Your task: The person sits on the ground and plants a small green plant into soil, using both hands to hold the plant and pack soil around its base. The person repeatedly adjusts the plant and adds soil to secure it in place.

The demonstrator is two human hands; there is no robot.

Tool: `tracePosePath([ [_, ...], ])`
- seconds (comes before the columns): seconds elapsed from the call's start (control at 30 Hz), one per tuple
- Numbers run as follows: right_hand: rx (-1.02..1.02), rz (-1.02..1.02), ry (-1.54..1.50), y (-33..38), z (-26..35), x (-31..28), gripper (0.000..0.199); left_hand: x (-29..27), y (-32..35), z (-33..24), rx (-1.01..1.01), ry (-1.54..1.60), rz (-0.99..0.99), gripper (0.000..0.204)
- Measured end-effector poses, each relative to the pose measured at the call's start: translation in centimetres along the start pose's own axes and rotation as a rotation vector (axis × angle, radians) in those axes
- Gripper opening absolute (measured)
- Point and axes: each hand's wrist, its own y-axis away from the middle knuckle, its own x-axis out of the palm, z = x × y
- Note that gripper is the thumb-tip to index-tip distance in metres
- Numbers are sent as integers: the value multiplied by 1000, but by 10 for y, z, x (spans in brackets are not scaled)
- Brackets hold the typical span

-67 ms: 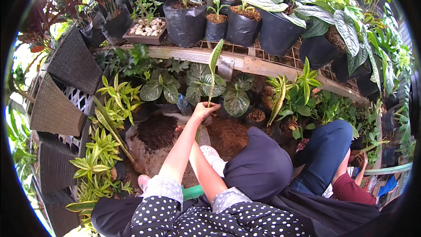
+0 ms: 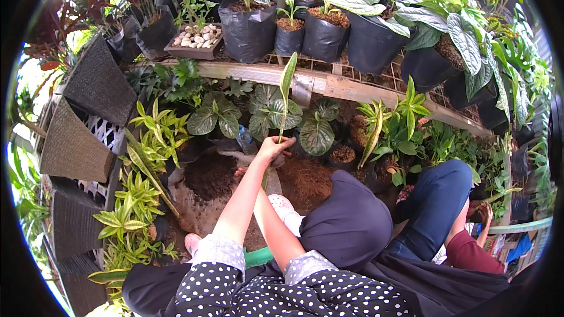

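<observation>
My left hand is closed round the lower part of a long, upright snake plant leaf, green with yellow edges. The forearms cross, the left one lying over the right. Only a few fingertips of my right hand show, left of the left forearm; the rest is hidden behind it. Between the forearms a short green strip appears below the left hand. Dark soil lies on the ground left of the hands, and brown fibrous material lies to the right.
A shelf edge crosses ahead, bearing black-bagged plants and a pebble tray. Broad-leaved plants and a plastic bottle stand beyond my hands. Another longer snake plant leans at left. A co-worker's hand is at far right.
</observation>
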Motion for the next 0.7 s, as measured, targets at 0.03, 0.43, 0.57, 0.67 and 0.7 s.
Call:
tracePosePath([
  [0.03, 0, -2, -1, -1, 0, -1, 23, 3, 3, -4, -22, 78, -7, 33],
  [0.43, -20, 6, 23, -3, 1, 5, 22, -9, -4, -1, 117, -20, 64, 26],
  [0.57, -34, 1, 25, -4, 4, 3, 22, -6, -3, -5, 70, 98, 102, 20],
  [0.67, -34, 4, 31, -3, 4, 4, 22, -13, -4, 0, 99, 188, 213, 17],
  [0.7, -29, 9, 30, -2, 2, 6, 22, -18, -5, 4, 119, 185, 250, 16],
])
